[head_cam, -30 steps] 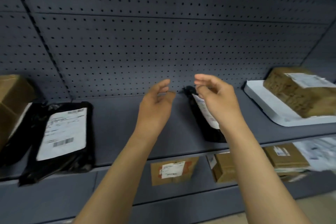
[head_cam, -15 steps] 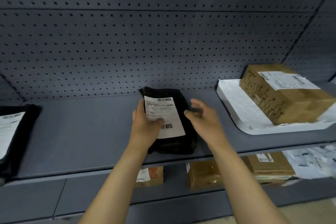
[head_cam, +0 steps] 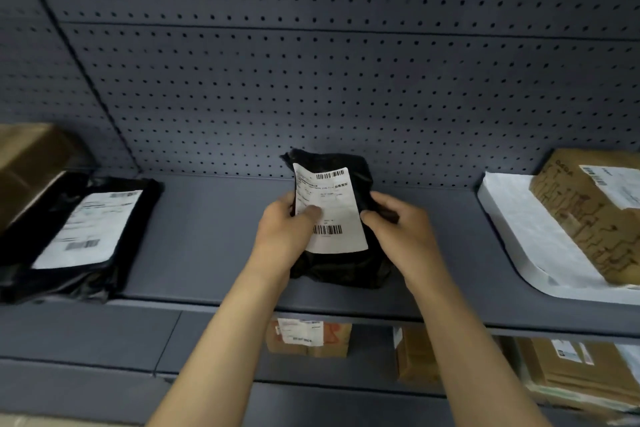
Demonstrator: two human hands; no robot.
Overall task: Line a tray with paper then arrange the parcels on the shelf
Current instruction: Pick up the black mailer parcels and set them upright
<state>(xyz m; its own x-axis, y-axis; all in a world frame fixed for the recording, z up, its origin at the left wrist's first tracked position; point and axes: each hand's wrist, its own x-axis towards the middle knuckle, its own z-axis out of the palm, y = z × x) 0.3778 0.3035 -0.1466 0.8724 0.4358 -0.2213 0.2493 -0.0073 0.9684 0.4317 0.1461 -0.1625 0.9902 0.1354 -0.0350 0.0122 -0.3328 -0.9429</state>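
Both hands clasped a black parcel [head_cam: 337, 218] on the grey shelf [head_cam: 207, 236].

The left hand [head_cam: 284, 236] gripped its left edge, thumb pressed on the white label [head_cam: 329, 208] — the right hand [head_cam: 401, 236] clamped the right side. The parcel stood tilted up near the pegboard back. Well apart to the right, a paper-lined tray [head_cam: 519, 236] carried a cardboard box [head_cam: 588, 215] — another black parcel [head_cam: 79, 236] lay far left.

Head view, close, looking down at shelf [head_cam: 214, 239].
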